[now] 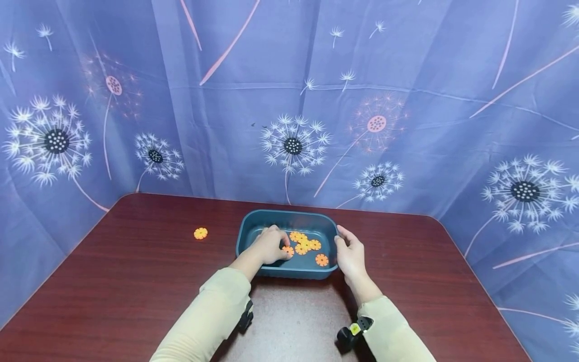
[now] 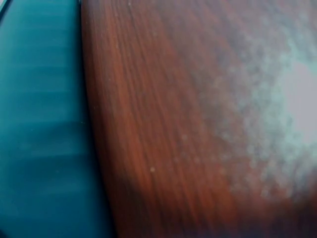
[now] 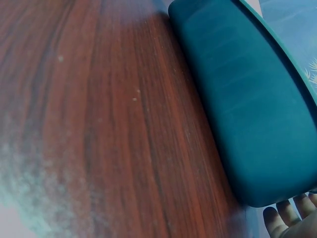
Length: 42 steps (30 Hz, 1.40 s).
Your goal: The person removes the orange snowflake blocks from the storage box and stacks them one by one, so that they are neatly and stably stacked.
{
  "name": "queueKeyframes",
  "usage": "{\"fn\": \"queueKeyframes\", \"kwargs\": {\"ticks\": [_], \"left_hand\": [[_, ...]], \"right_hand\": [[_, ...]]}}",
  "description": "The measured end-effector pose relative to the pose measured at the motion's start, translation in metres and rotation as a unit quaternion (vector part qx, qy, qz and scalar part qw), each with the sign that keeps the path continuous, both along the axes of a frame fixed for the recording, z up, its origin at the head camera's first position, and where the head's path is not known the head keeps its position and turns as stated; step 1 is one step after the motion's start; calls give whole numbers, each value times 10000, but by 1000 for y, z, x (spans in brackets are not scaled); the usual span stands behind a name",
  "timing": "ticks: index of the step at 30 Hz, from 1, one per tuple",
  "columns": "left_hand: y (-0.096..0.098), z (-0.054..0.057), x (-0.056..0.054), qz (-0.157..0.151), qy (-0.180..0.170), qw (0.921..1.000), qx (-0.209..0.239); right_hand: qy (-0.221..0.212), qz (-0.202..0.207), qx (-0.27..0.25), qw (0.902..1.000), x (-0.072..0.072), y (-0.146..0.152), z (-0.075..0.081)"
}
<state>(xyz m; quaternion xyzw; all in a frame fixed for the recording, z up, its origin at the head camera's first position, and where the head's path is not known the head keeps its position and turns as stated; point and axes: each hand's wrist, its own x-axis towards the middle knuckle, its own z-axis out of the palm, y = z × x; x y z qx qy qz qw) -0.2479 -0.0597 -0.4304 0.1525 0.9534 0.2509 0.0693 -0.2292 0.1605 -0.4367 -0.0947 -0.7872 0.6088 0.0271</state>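
A dark teal rectangular basin (image 1: 289,273) sits on the table. Inside it, my left hand (image 1: 270,246) pinches an orange flower-shaped disc (image 1: 288,251) between thumb and fingers. To the right of that hand, several yellow-orange flower-shaped discs (image 1: 302,241) lie bunched on the basin floor, and another orange disc (image 1: 321,260) lies nearer the front right corner. My right hand (image 1: 351,254) holds the basin's right end, thumb at the rim; in the right wrist view its fingers (image 3: 287,213) show at the outer wall. The left wrist view shows only basin wall and table, no hand.
One yellow-orange flower-shaped disc (image 1: 200,233) lies on the table to the left of the basin. The dark red wood-grain table (image 1: 135,281) has rounded far corners. A blue curtain (image 1: 217,125) with dandelion prints hangs behind its far edge.
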Motion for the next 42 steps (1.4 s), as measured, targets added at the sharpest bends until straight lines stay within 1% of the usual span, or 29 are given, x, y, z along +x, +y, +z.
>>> {"fn": "queueKeyframes", "kwargs": {"ticks": [9,14,16,21,27,32,39,42], "left_hand": [[0,0,0,-141,-157,9987,474],[0,0,1,-250,-233,9957,857],[0,0,1,-242,-296,9938,1048],[-2,1,2,-99,-566,9866,1526],[-5,3,0,142,-805,9772,1958],[-8,5,-1,271,-975,9690,2252],[-11,9,-1,293,-1002,9616,2539],[-13,11,-1,308,-994,9608,2572]], "right_hand": [[27,-42,5,10000,0,-1,0],[41,-41,22,10000,0,0,0],[47,-36,23,10000,1,0,0],[34,-32,0,10000,1,0,0],[54,-47,-42,10000,1,-1,0],[48,-68,-99,9999,1,-1,0],[62,-84,-154,9998,1,-2,2],[67,-90,-147,9998,2,-2,2]]}}
